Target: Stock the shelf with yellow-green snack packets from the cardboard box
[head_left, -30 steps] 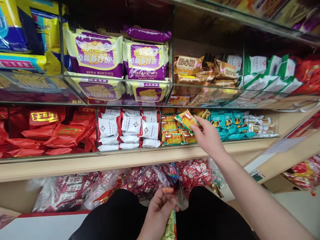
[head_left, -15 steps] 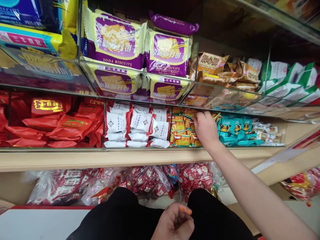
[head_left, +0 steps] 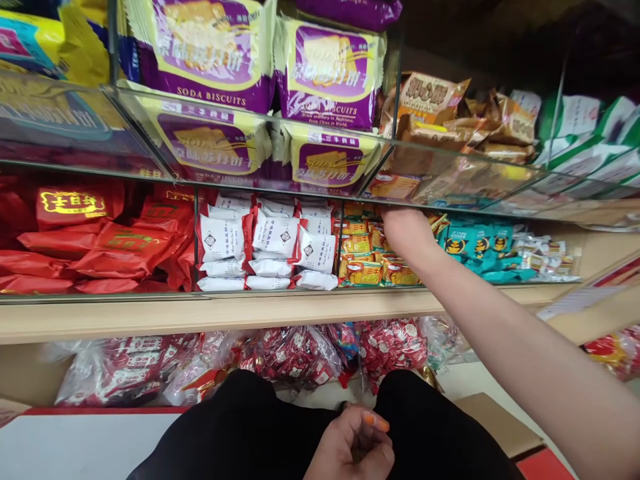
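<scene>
My right hand [head_left: 407,233] reaches into the lower shelf compartment that holds small yellow-orange snack packets [head_left: 363,272]. Its fingers are hidden beneath the upper shelf's front, so whether they grip a packet does not show. To the left of these packets lie white packets with red ends [head_left: 275,235]; to the right are teal packets [head_left: 470,243]. Low in front of my body, between my black-clad knees, is my left hand [head_left: 353,443]. Its fingers curl towards the thumb, orange nails showing, and nothing is seen in them.
Purple soda biscuit packs [head_left: 325,83] and brown packets [head_left: 433,97] fill the upper shelf behind a clear front panel [head_left: 200,143]. Red packets [head_left: 117,247] sit at lower left. Plastic bags of red-wrapped goods [head_left: 295,357] lie below the wooden shelf edge [head_left: 280,310].
My right hand has gone deeper into the yellow packet compartment, its fingers passing out of sight under the upper shelf. The view has come closer to the shelves. My left hand stays curled.
</scene>
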Tool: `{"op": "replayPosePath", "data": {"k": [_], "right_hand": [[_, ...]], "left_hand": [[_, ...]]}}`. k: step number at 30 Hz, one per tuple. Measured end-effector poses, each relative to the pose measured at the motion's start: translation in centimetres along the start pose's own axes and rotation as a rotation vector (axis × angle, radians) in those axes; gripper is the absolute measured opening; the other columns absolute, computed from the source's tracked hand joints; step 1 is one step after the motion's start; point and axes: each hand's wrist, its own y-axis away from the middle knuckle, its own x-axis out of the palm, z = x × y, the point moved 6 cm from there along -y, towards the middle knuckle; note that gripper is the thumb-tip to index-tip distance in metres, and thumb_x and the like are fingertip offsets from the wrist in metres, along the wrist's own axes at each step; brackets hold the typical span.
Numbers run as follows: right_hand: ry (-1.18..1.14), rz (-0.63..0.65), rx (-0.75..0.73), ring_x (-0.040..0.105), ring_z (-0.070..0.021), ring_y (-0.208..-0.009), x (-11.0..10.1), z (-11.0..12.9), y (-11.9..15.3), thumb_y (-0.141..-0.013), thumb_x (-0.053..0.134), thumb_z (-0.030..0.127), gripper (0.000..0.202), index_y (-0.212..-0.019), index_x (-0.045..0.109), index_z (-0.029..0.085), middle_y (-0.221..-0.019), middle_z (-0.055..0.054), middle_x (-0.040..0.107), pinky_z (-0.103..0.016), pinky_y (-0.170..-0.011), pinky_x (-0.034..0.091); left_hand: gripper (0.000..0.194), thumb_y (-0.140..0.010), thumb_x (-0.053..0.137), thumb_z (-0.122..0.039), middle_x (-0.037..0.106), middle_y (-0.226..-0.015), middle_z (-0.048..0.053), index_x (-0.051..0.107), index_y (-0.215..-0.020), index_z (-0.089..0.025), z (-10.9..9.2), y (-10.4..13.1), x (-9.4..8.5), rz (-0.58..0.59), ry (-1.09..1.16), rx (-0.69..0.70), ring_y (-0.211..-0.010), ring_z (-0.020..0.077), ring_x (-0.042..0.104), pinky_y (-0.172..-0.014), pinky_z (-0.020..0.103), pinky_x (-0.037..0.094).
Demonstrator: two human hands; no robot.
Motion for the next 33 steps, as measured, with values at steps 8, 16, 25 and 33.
{"op": "replayPosePath", "data": {"k": [8,16,25,33], "right_hand": [[-0.057,-0.066,0.008,0.055,-0.0331,-0.09,-0.2,0.0,0.9,-0.08,0.036,0.008,0.035,-0.108,0.058,0.009,-0.097,-0.021,0.061,-0.043,-0.072,0.039],[-0.553,-0.145,0.002,0.053,-0.0258,-0.089,-3.2,0.7,9.9,-0.086,0.042,0.025,0.024,-0.09,0.063,0.014,-0.088,-0.012,0.062,-0.042,-0.081,0.039],[-2.04,0.672,0.637,0.057,-0.0125,-0.06,3.7,9.3,26.4,-0.069,0.067,0.039,0.034,-0.096,0.06,0.019,-0.069,0.001,0.061,-0.029,-0.061,0.051],[-2.07,0.534,0.587,0.058,-0.0131,-0.064,3.7,8.9,26.0,-0.077,0.059,0.038,0.027,-0.097,0.063,0.019,-0.076,-0.001,0.062,-0.027,-0.061,0.051]], "left_hand": [[0.009,-0.066,0.06,-0.019,0.062,-0.071,0.002,0.064,-0.074,-0.017,-1.0,0.2,0.0,-0.034,-0.013,-0.029,-0.065,0.0134,0.053,-0.066,0.027,0.039],[0.032,-0.062,0.066,-0.017,0.063,-0.085,0.0,0.059,-0.092,-0.024,-3.5,0.1,-2.1,-0.333,0.13,0.167,-0.085,0.0162,0.056,-0.072,0.024,0.043],[0.039,-0.077,0.058,-0.019,0.02,-0.144,-0.002,0.047,-0.111,-0.035,-7.2,2.0,-1.9,-0.473,-0.252,0.641,-0.128,0.022,0.033,-0.101,0.033,0.03],[0.04,-0.073,0.065,-0.026,0.064,-0.1,0.005,0.05,-0.11,-0.024,-4.8,0.9,-1.8,-0.343,0.119,0.267,-0.082,0.017,0.062,-0.07,0.027,0.049]]}}
